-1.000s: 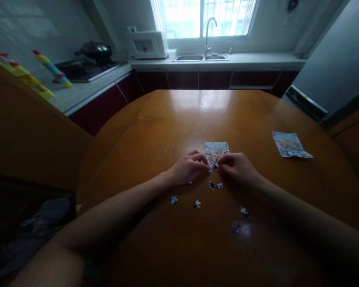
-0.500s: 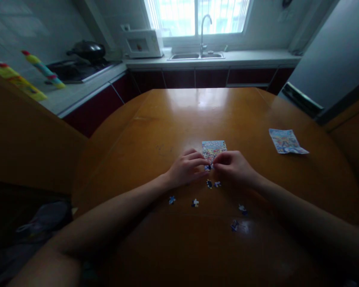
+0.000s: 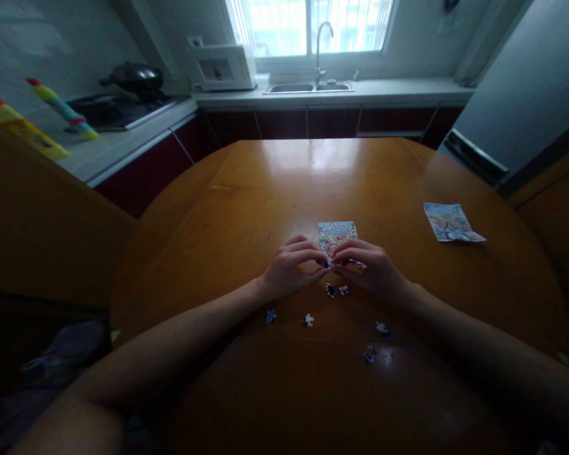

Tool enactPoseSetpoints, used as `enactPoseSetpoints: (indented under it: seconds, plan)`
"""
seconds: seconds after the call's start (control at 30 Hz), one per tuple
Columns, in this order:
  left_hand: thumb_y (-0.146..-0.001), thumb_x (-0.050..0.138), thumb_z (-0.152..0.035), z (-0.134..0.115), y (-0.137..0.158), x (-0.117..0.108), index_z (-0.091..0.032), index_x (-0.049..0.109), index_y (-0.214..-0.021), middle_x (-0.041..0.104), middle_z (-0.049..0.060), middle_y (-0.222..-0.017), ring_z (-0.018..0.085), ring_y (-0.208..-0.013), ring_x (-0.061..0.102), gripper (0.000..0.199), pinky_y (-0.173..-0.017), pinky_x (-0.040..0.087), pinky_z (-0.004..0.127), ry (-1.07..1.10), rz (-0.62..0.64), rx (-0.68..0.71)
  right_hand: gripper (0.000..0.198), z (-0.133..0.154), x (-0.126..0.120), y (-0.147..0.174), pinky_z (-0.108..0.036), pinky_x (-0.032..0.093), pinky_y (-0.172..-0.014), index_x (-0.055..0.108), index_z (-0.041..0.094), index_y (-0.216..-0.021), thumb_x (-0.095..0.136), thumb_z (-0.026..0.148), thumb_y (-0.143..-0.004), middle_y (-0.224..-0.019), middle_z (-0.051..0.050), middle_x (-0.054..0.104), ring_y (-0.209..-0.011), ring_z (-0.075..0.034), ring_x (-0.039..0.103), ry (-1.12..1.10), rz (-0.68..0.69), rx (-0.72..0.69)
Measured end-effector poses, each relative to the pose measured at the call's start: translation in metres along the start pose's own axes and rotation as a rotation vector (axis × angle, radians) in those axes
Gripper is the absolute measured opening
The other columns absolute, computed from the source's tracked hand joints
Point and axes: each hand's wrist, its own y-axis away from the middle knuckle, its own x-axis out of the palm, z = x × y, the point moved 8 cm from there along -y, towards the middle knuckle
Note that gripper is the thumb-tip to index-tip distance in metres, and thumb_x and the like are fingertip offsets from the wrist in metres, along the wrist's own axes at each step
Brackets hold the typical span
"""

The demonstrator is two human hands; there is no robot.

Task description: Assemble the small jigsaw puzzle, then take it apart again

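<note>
A partly joined jigsaw puzzle [image 3: 336,231] with a colourful print lies flat on the table, its lower part covered by my fingers. At its near edge my left hand [image 3: 294,265] pinches a small dark puzzle piece [image 3: 325,265] between thumb and fingers. My right hand [image 3: 372,268] meets it there, thumb and index finger closed on the same spot; the fingertips hide most of the piece. Just below the hands lie a dark loose piece [image 3: 330,290] and a paler loose piece [image 3: 343,291].
More loose pieces lie nearer me: a blue one [image 3: 271,316], a white-and-dark one [image 3: 308,320], and two on the right [image 3: 382,328]. A creased printed sheet [image 3: 451,222] rests at the right of the wooden table [image 3: 275,183]. Beyond stands a counter with a sink [image 3: 308,88].
My left thumb has come up against its fingers, closing into a pinch. My right fingertips have shifted slightly left to meet the left ones. The view has moved a little.
</note>
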Motion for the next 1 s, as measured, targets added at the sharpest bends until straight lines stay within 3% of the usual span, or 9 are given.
enactPoseSetpoints:
  seconds: [0.3, 0.4, 0.63, 1.0]
  plan:
    - [-0.090, 0.073, -0.032, 0.004, 0.003, 0.000, -0.020, 0.071, -0.095, 0.075, 0.004, -0.090, 0.017, -0.084, 0.062, 0.013, -0.080, 0.051, 0.033, 0.049, 0.035, -0.062, 0.014, 0.002, -0.008, 0.000, -0.034, 0.058, -0.077, 0.073, 0.022, -0.093, 0.060, 0.024, -0.095, -0.097, -0.008, 0.071, -0.088, -0.017, 0.067, 0.138, 0.052, -0.092]
    - [-0.094, 0.066, -0.026, 0.009, 0.004, 0.008, -0.022, 0.073, -0.089, 0.075, 0.003, -0.093, 0.017, -0.087, 0.060, 0.010, -0.084, 0.050, 0.034, -0.036, 0.145, -0.052, 0.016, -0.010, -0.010, 0.002, -0.032, 0.057, -0.073, 0.074, 0.020, -0.091, 0.059, 0.023, -0.096, -0.095, -0.008, 0.070, -0.084, -0.017, 0.066, 0.179, 0.081, -0.115]
    - [-0.094, 0.062, -0.020, 0.015, 0.014, 0.026, -0.027, 0.076, -0.100, 0.075, 0.000, -0.103, 0.019, -0.093, 0.058, 0.018, -0.089, 0.048, 0.036, -0.173, 0.326, -0.006, 0.020, -0.031, 0.009, 0.007, -0.035, 0.054, -0.078, 0.076, 0.020, -0.090, 0.057, 0.020, -0.096, -0.095, -0.009, 0.069, -0.086, -0.018, 0.062, 0.257, 0.231, -0.080]
    - [-0.092, 0.060, -0.016, 0.017, 0.015, 0.028, -0.029, 0.077, -0.104, 0.074, 0.001, -0.104, 0.020, -0.095, 0.058, 0.024, -0.091, 0.050, 0.037, -0.140, 0.352, -0.025, 0.023, -0.030, 0.018, 0.007, -0.036, 0.053, -0.079, 0.075, 0.023, -0.087, 0.055, 0.017, -0.097, -0.097, -0.009, 0.069, -0.088, -0.020, 0.061, 0.311, 0.302, -0.101]
